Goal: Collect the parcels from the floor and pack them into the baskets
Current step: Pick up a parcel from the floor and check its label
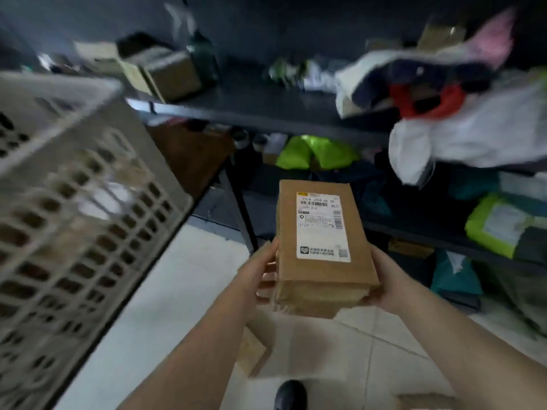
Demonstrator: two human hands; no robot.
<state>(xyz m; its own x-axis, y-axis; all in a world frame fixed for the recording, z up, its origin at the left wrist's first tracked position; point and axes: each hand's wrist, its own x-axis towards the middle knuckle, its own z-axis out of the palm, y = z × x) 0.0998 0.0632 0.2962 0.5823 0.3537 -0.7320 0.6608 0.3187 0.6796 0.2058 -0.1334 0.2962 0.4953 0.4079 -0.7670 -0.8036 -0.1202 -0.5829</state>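
A stack of brown cardboard parcels (321, 250) is held above the floor in mid-frame; the top one bears a white shipping label. My left hand (260, 276) grips the stack's left side with curled fingers. My right hand (390, 282) grips its right side and lower corner. A beige perforated plastic basket (68, 202) stands at the left, blurred, with pale items inside. Another brown parcel (251, 350) lies on the white tiled floor beneath my left forearm. A further cardboard piece (426, 402) shows at the bottom right edge.
A dark metal shelf rack (266, 110) stands ahead, loaded with cardboard boxes (165, 72), green mailer bags (316, 152), teal bags and a heap of white bags and clothes (461, 119). A dark shoe (290, 395) is at the bottom edge.
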